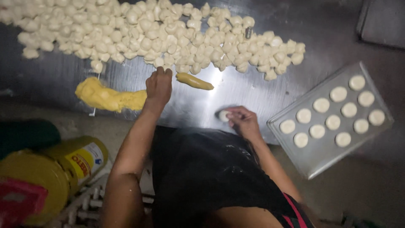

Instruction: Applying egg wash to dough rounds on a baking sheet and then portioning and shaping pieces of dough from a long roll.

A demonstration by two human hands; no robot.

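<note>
Overhead view of a steel table (236,95). The left hand (158,88) is resting palm-down on the table, fingers loosely together and gripping nothing, its tips just short of a long heap of small white dough pieces (160,36). A large yellow lump (110,97) is lying against its left side; a small yellow roll (194,81) is lying just to its right. The right hand (241,120) is curling its fingers around a white dough ball (224,115) on the table. Beside it, a metal tray (320,156) is holding flattened dough rounds (333,122).
</note>
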